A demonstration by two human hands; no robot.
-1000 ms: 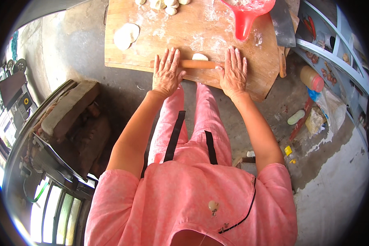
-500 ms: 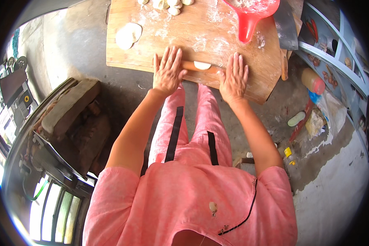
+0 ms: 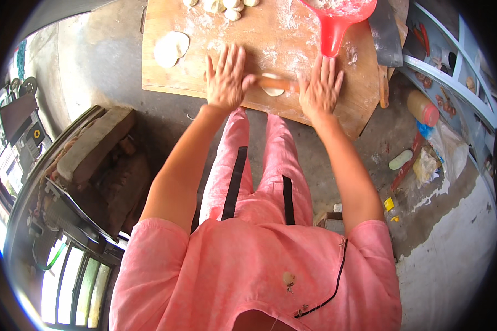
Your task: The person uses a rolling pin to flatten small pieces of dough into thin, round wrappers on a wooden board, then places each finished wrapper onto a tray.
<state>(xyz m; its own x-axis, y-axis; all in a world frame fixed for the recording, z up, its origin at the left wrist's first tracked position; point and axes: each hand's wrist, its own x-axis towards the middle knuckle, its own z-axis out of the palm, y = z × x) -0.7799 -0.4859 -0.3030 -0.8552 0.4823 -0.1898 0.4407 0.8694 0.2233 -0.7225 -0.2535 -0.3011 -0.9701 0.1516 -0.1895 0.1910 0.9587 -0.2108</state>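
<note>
Currently, left hand (image 3: 225,80) and right hand (image 3: 321,88) are lying flat, unclenched, on the rolling pin (image 3: 282,84) in upper centre, probably best held at its ends; it is seeming stiff, the dough (image 3: 273,92) beneath looking soft

No label, brand, number or sign can be read in this view. Detail toward the outer edge is too small to make out.

grey floor (image 3: 321,165), pale-blue shelves (image 3: 453,81), barred window (image 3: 87,287)
</note>
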